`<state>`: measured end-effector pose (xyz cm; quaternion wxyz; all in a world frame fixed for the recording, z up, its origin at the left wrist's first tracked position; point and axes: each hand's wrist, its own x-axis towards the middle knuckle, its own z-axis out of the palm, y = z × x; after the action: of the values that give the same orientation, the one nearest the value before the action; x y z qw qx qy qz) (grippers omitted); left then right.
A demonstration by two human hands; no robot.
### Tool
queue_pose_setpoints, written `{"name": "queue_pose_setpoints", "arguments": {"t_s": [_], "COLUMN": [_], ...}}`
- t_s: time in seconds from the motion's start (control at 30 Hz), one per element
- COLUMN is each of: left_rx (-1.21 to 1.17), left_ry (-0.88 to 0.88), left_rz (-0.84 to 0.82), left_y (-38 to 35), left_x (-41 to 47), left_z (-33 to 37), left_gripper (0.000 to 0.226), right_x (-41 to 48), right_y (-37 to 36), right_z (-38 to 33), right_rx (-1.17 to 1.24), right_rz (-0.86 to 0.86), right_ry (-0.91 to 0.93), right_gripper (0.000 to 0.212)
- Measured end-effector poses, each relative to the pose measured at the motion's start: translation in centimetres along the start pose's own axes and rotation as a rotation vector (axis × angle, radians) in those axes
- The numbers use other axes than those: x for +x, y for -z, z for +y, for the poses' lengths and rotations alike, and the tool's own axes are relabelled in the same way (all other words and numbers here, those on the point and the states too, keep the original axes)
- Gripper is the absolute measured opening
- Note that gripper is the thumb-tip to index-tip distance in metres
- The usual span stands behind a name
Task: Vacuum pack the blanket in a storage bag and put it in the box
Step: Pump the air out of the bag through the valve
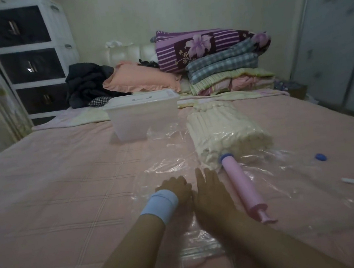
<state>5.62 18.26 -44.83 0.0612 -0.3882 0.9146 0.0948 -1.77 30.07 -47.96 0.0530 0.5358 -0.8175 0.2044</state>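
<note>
two bare forearms are stretching out over the near end of the clear storage bag, which is lying flat on the pink bed. the left hand, wearing a pale blue wristband, is sitting knuckles-up with its fingers curling down toward the plastic; whether they are pinching the film cannot be told. the right hand is lying just beside it, fingers straight and together, holding nothing, palm down on or just over the bag. the cream blanket is sitting folded inside the far part of the bag, the film looking drawn in around its folds, and a pink pump is leaning against its near end, seemingly seated on the valve. a blue cap and a small white clip are lying on the plastic to the right. the clear box, lid on, is standing by the bag's far left edge.

the packed bundle is probably going to feel light but firm, the film slick and easy to puncture, so lifting with both palms under the blanket's short ends, not by the loose plastic, is looking safest
</note>
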Motion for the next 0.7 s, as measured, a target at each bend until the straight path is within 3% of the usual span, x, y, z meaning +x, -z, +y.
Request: {"name": "queue_pose_setpoints", "arguments": {"t_s": [0.07,0.3,0.37,0.47,0.53,0.6,0.7], "left_rx": [0.084,0.185,0.278,0.274,0.122,-0.023,-0.084], "left_ry": [0.019,0.173,0.222,0.086,-0.072,-0.164,-0.245], "left_rz": [-0.041,-0.200,-0.223,-0.061,0.084,0.149,0.180], "left_y": [-2.2,-1.4,0.1,1.4,1.4,1.2,0.8], "left_x": [-1.2,-2.2,-2.3,-2.2,-1.6,-1.5,-1.4], "left_z": [-1.0,-1.2,0.1,3.2,5.2,7.7,10.7], "left_gripper": [0.060,0.102,0.107,0.099,0.085,0.073,0.072], "right_x": [-1.7,-3.9,-3.5,-3.3,-2.8,-2.0,-1.3], "right_y": [-0.7,3.4,6.3,11.2,13.8,14.9,13.6], "right_z": [1.2,1.7,1.6,2.3,3.9,6.8,13.0], "right_rx": [-0.054,-0.152,-0.036,0.285,0.473,0.352,0.203], "right_rz": [-0.187,-0.517,-0.424,0.199,0.464,0.419,0.104], "right_ry": [-0.053,-0.054,0.051,0.280,0.240,0.074,-0.142], "right_gripper": [0.073,0.075,0.056,0.029,0.025,0.022,0.035]}}
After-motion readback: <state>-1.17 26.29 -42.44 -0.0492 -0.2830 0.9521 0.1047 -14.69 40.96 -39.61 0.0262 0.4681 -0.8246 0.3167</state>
